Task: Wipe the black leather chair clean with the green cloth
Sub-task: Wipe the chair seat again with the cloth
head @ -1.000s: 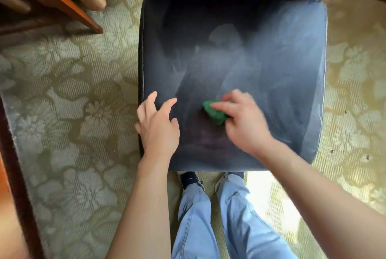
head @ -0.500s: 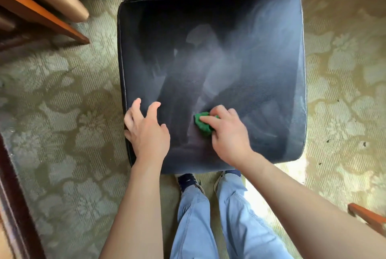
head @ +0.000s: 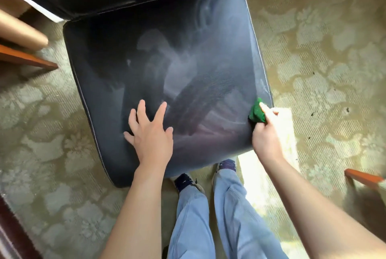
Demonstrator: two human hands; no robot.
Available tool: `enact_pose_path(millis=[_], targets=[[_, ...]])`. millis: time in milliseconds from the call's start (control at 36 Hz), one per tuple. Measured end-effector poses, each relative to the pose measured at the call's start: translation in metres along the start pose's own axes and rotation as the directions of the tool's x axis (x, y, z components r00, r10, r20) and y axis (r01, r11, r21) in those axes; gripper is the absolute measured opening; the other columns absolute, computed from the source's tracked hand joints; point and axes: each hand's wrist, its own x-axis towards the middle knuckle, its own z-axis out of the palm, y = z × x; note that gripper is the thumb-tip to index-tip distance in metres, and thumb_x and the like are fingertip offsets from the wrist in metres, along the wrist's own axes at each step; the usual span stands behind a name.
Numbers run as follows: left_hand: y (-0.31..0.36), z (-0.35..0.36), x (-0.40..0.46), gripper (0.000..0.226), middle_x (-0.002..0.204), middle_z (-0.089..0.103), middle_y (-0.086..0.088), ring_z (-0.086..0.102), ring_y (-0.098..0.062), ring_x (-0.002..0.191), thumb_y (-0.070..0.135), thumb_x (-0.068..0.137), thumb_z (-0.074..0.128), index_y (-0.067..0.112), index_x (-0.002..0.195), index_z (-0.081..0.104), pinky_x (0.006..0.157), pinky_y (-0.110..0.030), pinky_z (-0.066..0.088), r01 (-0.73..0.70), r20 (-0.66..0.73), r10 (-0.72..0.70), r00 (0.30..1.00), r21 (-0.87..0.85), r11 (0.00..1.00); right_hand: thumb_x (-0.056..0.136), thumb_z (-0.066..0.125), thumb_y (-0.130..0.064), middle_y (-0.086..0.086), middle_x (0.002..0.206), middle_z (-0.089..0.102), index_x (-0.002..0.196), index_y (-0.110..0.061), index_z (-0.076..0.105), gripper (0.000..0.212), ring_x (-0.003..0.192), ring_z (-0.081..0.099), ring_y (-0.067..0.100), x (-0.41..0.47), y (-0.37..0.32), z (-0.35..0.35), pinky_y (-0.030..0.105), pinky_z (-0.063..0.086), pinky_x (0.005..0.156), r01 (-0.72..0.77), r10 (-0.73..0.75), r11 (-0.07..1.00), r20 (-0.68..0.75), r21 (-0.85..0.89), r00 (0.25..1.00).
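Wiping the seat of the black leather chair (head: 188, 54), the right hand (head: 266, 133) bunches the green cloth (head: 256, 111) in curled fingers, forefinger laid over the wad, at the seat's right edge (about 4 o'clock from its centre). The left hand (head: 149, 131) lies flat near the front, about 7 o'clock, fingers spread wide and holding nothing; it appears to brace the cushion. To do this step well, the cloth would best run along the piping with steady pressure, then return in overlapping strokes, since a small wad covers little at each pass. The seat fills the upper middle of the view, its backrest at 12 o'clock, standing on a patterned carpet (head: 313, 50). Its surface shows a pale grey haze broken by darker swept streaks fanning out from the front centre; the haze is heaviest at mid-seat, so much wiping seems left.
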Motion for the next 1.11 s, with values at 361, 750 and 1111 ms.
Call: enact_pose_path(millis=[361, 750, 1111], targets=[[-0.005, -0.006, 0.006, 0.056, 0.167, 0.01, 0.001, 0.005, -0.028, 0.154, 0.019, 0.101, 0.057, 0.044, 0.148, 0.041, 0.114, -0.069, 0.024, -0.022, 0.005, 0.022, 1.0, 0.025, 0.999, 0.073, 0.046, -0.002, -0.002, 0.111, 0.051, 0.121, -0.029, 0.064, 0.057, 0.095, 0.046, 0.024, -0.067, -0.044, 0.036, 0.041, 0.052, 0.069, 0.589, -0.552, 0.808, 0.393, 0.031, 0.736], [-0.007, -0.002, 0.008, 0.058, 0.167, 0.007, 0.0, 0.003, -0.028, 0.154, 0.018, 0.101, 0.053, 0.045, 0.15, 0.037, 0.115, -0.07, 0.02, -0.03, 0.002, 0.03, 1.0, 0.013, 0.999, 0.074, 0.048, 0.001, 0.005, 0.115, 0.052, 0.12, -0.026, 0.066, 0.057, 0.099, 0.047, 0.032, 0.008, -0.067, 0.027, 0.037, 0.046, 0.084, 0.372, -0.362, 0.92, 0.098, -0.121, 0.927], [-0.009, -0.027, 0.006, 0.056, 0.17, 0.001, 0.007, -0.006, -0.019, 0.157, 0.032, 0.101, 0.053, 0.043, 0.152, 0.035, 0.12, -0.062, 0.02, -0.016, 0.165, 0.035, 0.986, -0.114, 0.993, 0.077, 0.052, 0.007, -0.01, 0.1, 0.055, 0.114, -0.024, 0.07, 0.052, 0.093, 0.051, -0.001, -0.033, -0.107, 0.036, 0.0, 0.032, 0.081, 0.234, -0.365, 0.918, 0.452, 0.32, 0.814]])
